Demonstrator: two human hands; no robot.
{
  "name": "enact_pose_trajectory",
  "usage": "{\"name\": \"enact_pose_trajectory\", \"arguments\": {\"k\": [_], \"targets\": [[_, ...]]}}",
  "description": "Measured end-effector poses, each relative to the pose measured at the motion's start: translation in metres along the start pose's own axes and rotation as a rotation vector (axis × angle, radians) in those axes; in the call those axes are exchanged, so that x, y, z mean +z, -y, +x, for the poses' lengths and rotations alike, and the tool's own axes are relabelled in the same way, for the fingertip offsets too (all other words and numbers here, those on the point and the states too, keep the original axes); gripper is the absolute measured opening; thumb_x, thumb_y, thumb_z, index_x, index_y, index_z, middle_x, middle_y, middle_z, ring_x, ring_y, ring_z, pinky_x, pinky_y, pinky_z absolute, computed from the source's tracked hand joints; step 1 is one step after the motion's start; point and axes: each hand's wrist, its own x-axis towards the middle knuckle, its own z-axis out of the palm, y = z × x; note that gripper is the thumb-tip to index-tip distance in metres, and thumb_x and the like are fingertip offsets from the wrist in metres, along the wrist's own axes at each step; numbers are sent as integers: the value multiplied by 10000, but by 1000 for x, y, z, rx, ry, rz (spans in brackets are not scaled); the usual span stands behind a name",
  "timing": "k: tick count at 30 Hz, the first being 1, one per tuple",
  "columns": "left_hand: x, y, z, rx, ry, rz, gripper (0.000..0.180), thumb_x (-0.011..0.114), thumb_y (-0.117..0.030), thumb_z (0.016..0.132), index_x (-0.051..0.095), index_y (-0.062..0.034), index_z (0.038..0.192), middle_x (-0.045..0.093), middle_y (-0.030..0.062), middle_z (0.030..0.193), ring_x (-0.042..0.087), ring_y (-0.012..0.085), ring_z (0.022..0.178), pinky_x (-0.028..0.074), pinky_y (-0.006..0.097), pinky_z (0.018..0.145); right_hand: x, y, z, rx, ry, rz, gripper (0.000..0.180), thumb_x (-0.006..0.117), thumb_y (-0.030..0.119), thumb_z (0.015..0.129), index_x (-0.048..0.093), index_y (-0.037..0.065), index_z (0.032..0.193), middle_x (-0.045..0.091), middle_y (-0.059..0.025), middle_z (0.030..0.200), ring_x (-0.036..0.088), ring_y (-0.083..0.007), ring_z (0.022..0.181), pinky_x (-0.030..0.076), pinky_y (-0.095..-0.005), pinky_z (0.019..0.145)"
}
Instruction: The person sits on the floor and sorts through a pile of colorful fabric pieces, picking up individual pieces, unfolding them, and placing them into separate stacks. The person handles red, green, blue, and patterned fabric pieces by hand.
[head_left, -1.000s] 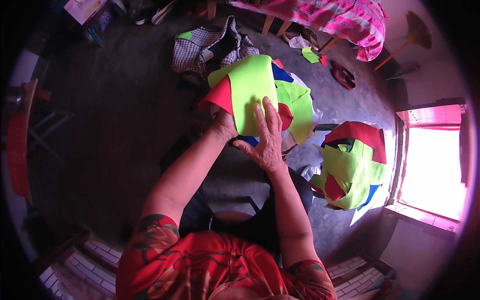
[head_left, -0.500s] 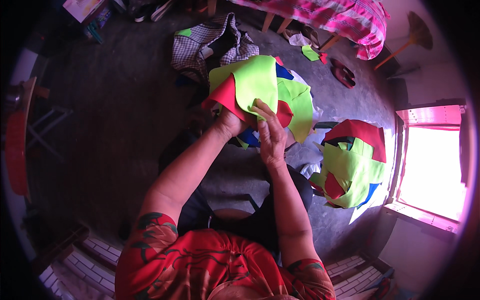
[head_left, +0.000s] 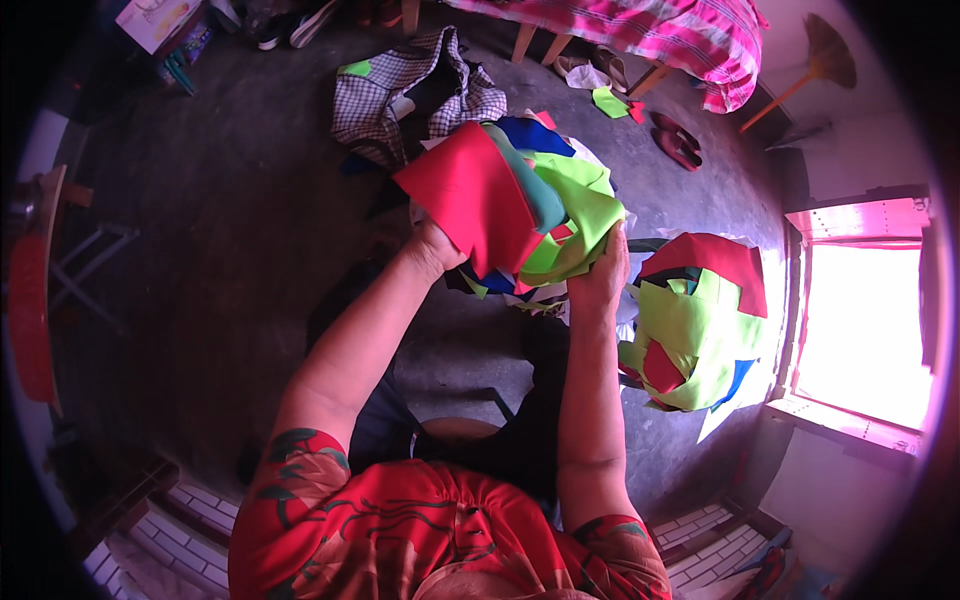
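Note:
A red cloth piece [head_left: 475,195] lies spread over my left hand [head_left: 438,248], whose fingers are mostly hidden beneath it. A dark green cloth piece [head_left: 538,195] shows along its right edge. My right hand [head_left: 604,268] grips the near right edge of a lime green cloth piece [head_left: 572,262], its fingers partly covered. Under and around both hands is a pile of cut cloth, with a blue piece [head_left: 538,133] at its far side. To the right stands a second heap of lime green, red and blue cloth pieces [head_left: 700,325].
A checked cloth bag [head_left: 375,110] lies on the dark floor beyond the pile. Farther back are a bed with a pink cover [head_left: 660,35], maroon shoes [head_left: 676,142] and a broom [head_left: 828,60]. A bright window [head_left: 862,330] is at the right, a red table [head_left: 33,310] at the far left.
The lime green piece on top has left the red one, and my right hand has moved right and down to the pile's edge. More of the red and dark green pieces now shows.

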Motion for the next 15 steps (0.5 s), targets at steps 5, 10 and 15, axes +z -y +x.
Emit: {"name": "enact_pose_trajectory", "arguments": {"k": [5, 10, 15], "targets": [[4, -29, 0, 159, 0, -55, 523, 367, -413, 946, 367, -73, 1343, 442, 147, 1345, 423, 273, 1250, 359, 433, 1033, -16, 4, 9, 91, -104, 130, 379, 512, 305, 927, 505, 19, 1175, 584, -120, 1125, 573, -260, 1024, 449, -421, 926], [-12, -65, -4, 390, -203, 22, 527, 376, -423, 938, 404, -57, 1317, 441, 139, 1346, 450, 287, 1217, 388, 443, 1005, -20, 8, 11, 68, -78, 103, 370, 573, 271, 894, 524, 23, 1164, 592, -117, 1130, 579, -260, 1026, 445, -427, 936], [-22, -89, -16, 533, -338, 82, 488, 408, -407, 931, 455, -52, 1263, 508, 110, 1255, 506, 270, 1137, 428, 429, 960, -15, 14, 9, -18, -42, 51, 345, 542, 249, 910, 511, 29, 1175, 588, -115, 1122, 588, -259, 1003, 469, -413, 910]]}}
